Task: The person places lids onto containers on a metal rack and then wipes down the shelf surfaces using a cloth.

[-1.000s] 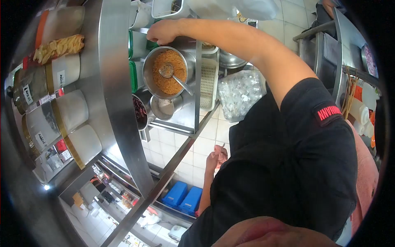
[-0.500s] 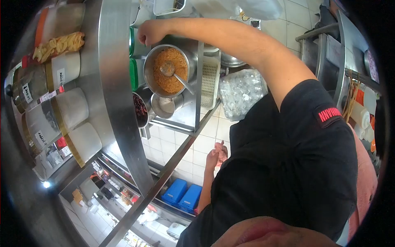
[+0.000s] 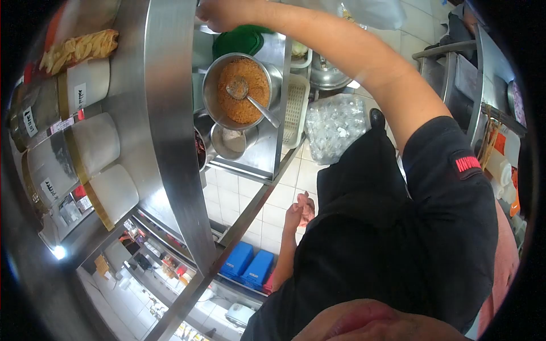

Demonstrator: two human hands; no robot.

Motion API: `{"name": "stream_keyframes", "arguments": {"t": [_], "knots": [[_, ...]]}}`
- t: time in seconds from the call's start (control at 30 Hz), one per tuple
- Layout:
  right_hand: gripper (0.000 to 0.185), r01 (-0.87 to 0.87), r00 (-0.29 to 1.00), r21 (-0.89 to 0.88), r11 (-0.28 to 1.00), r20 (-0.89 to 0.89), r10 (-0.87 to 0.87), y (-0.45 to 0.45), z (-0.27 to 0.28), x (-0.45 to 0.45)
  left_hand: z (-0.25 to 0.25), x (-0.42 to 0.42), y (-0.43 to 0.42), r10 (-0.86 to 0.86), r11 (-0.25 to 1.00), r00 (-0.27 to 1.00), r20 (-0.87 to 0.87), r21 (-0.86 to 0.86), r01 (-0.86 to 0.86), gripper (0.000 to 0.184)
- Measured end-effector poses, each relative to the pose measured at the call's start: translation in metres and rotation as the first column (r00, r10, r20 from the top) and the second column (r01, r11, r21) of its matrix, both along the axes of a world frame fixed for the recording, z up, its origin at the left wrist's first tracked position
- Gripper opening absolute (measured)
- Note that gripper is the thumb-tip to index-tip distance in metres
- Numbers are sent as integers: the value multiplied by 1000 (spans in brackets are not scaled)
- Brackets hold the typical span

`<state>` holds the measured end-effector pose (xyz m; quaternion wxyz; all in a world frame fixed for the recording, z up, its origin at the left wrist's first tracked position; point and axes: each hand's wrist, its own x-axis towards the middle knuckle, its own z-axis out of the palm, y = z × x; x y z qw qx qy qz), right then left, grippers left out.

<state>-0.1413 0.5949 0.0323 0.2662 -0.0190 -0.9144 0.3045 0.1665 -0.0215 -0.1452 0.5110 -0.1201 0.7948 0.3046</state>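
Observation:
My right hand (image 3: 219,14) reaches across to the top edge of the view, its fingers curled. What it holds, if anything, I cannot make out. Just below it, a green lid (image 3: 234,41) lies behind a metal pot (image 3: 209,102) of orange-brown crumbly food (image 3: 230,71). A metal spoon (image 3: 263,110) rests in the pot, its handle over the rim. Low at my side, my left hand (image 3: 292,218) is closed around a pink cloth (image 3: 306,208).
Beside the pot stand a smaller pot (image 3: 229,142) of pale powder and a pot of dark red pieces (image 3: 199,149). A steel post (image 3: 170,113) rises at left, near labelled tubs (image 3: 88,85). Bagged clear containers (image 3: 336,128) and blue boxes (image 3: 238,259) sit lower.
My right hand has moved up to the top edge of the view. A green lid now shows flat behind the pot. My left hand still holds the cloth; the view has shifted slightly.

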Motion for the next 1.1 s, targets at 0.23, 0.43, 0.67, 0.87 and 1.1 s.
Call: {"name": "stream_keyframes", "arguments": {"t": [0.23,0.43,0.67,0.87,1.1], "knots": [[23,-76,992,58,995,-100,81,-11,-24,-8,-17,-4,-12,-11,999,1000,7,-36,11,24],[56,-154,807,66,986,584,87,-35,5,86,-8,-7,-1,3,1000,1000,14,-26,-2,26],[31,-61,984,383,922,176,-7,-32,-89,71,-5,-10,8,-35,998,999,30,-42,37,27],[33,2,979,52,999,202,-13,-34,-32,53,3,-16,19,-73,996,997,-17,-46,72,28],[33,79,911,-438,895,-332,-243,6,42,27,2,-10,19,-66,997,998,-18,-43,65,27]]}}
